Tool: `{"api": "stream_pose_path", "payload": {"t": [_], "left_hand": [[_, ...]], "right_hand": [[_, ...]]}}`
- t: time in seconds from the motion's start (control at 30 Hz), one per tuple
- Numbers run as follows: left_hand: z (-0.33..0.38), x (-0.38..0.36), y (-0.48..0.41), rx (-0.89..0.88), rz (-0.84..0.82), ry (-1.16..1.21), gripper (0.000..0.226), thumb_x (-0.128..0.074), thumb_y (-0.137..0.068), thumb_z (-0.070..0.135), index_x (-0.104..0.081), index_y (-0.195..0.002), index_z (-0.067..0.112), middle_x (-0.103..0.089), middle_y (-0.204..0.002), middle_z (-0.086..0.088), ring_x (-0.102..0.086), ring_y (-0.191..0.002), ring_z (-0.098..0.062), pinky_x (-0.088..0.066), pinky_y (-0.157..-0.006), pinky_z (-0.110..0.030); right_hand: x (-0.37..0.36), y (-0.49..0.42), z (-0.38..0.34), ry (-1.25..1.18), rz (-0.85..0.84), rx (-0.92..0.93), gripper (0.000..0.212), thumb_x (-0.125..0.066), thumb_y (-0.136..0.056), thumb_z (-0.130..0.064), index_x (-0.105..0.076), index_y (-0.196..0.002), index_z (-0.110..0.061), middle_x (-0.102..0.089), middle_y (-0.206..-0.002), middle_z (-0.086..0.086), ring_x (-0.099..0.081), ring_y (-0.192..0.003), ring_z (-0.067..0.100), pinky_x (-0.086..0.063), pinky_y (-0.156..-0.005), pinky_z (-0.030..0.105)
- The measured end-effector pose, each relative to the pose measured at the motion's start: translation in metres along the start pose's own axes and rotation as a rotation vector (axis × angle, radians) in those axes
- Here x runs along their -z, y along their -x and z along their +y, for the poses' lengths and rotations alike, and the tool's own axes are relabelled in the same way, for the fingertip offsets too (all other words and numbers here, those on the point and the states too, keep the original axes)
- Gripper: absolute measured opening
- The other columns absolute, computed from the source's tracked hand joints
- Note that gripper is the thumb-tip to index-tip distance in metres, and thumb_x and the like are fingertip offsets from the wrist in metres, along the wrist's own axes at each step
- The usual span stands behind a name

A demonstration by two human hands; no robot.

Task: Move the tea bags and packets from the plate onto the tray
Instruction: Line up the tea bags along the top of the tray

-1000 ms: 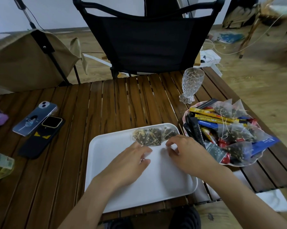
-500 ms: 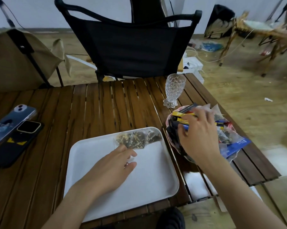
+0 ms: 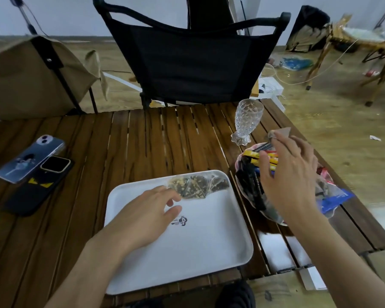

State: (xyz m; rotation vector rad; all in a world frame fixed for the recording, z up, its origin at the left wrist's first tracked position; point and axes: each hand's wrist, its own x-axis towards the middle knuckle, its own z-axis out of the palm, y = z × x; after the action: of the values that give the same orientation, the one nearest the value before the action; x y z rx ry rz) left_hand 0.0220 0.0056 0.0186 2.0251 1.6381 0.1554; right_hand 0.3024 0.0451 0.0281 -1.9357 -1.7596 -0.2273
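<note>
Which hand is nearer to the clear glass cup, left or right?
Right. The right hand is over the plate, just on the near side of the glass cup; the left hand is over the white tray, farther off to the left.

The slatted dark wooden counter [image 3: 142, 147] carried a white tray [image 3: 209, 263] at its near edge, with a plate [image 3: 273, 218] just beside it on the right. A textured clear glass [image 3: 247, 123] stood behind the plate. On the left lay a pale-blue-cased phone [image 3: 29, 160], touching a black-cased phone [image 3: 38, 185].
</note>
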Motion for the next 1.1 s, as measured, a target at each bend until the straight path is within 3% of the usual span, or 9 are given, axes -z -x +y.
{"api": "stream_pose_path", "payload": {"t": [0.07,0.13,0.27,0.4,0.57,0.7,0.93,1.1], "left_hand": [[-0.004,0.005,0.001,0.006,0.011,-0.013,0.029,-0.047,-0.102,0.045,-0.057,-0.129,0.038,-0.058,-0.118,0.02,-0.055,-0.102,-0.006,-0.052,-0.091,-0.028],[-0.01,0.009,0.003,0.018,0.016,-0.018,0.027,-0.048,-0.103,0.042,-0.058,-0.127,0.036,-0.059,-0.117,0.019,-0.055,-0.1,-0.005,-0.051,-0.089,-0.026],[-0.024,0.013,0.008,0.062,-0.045,-0.033,0.027,-0.057,-0.1,0.038,-0.059,-0.126,0.035,-0.06,-0.112,0.017,-0.056,-0.097,-0.005,-0.051,-0.083,-0.024],[-0.035,0.01,0.011,0.154,-0.154,-0.028,0.035,-0.068,-0.093,0.037,-0.057,-0.126,0.035,-0.059,-0.112,0.014,-0.058,-0.09,-0.006,-0.044,-0.067,-0.017],[-0.034,0.009,0.011,0.182,-0.256,-0.063,0.047,-0.078,-0.085,0.037,-0.056,-0.127,0.031,-0.059,-0.12,0.009,-0.058,-0.098,-0.011,-0.047,-0.076,-0.024],[-0.027,0.004,0.01,0.157,-0.279,-0.118,0.045,-0.079,-0.084,0.038,-0.057,-0.122,0.027,-0.056,-0.113,0.008,-0.054,-0.097,-0.013,-0.043,-0.074,-0.026],[-0.007,-0.011,-0.006,0.032,-0.143,-0.202,0.017,-0.069,-0.088,0.034,-0.059,-0.098,0.025,-0.063,-0.1,0.001,-0.059,-0.093,-0.022,-0.045,-0.07,-0.034],[-0.019,0.009,-0.003,0.118,-0.058,-0.171,0.016,-0.069,-0.088,0.039,-0.056,-0.09,0.029,-0.064,-0.098,0.007,-0.06,-0.094,-0.018,-0.044,-0.068,-0.031]], "right_hand": [[0.007,0.012,-0.02,-0.162,0.014,0.079,0.041,-0.049,-0.101,-0.033,-0.058,-0.135,-0.013,-0.056,-0.14,-0.001,-0.04,-0.132,0.022,-0.032,-0.109,0.04],[0.009,0.029,-0.039,-0.341,-0.084,0.139,0.037,-0.048,-0.101,-0.034,-0.063,-0.13,-0.017,-0.059,-0.134,-0.009,-0.046,-0.128,0.017,-0.034,-0.111,0.035],[0.005,0.065,-0.072,-0.645,-0.504,0.134,0.027,-0.056,-0.098,-0.035,-0.069,-0.121,-0.03,-0.055,-0.119,-0.034,-0.05,-0.12,-0.005,-0.047,-0.097,0.018],[-0.012,0.079,-0.081,-0.676,-0.789,0.157,0.03,-0.055,-0.097,-0.043,-0.068,-0.122,-0.033,-0.052,-0.137,-0.027,-0.051,-0.121,-0.007,-0.05,-0.096,0.02],[-0.02,0.067,-0.074,-0.673,-0.737,0.063,0.021,-0.056,-0.099,-0.033,-0.072,-0.111,-0.027,-0.062,-0.123,-0.021,-0.056,-0.112,-0.006,-0.049,-0.088,0.011],[-0.022,0.062,-0.065,-0.64,-0.718,0.061,0.018,-0.056,-0.098,-0.033,-0.071,-0.105,-0.029,-0.066,-0.112,-0.022,-0.059,-0.104,-0.008,-0.051,-0.087,0.015],[-0.028,0.06,-0.06,-0.608,-0.704,0.072,0.015,-0.058,-0.097,-0.032,-0.072,-0.102,-0.03,-0.069,-0.1,-0.021,-0.061,-0.097,-0.007,-0.052,-0.085,0.018],[-0.03,0.056,-0.052,-0.569,-0.687,0.076,0.014,-0.057,-0.097,-0.035,-0.071,-0.101,-0.032,-0.068,-0.098,-0.022,-0.061,-0.095,-0.007,-0.054,-0.085,0.021]]}}
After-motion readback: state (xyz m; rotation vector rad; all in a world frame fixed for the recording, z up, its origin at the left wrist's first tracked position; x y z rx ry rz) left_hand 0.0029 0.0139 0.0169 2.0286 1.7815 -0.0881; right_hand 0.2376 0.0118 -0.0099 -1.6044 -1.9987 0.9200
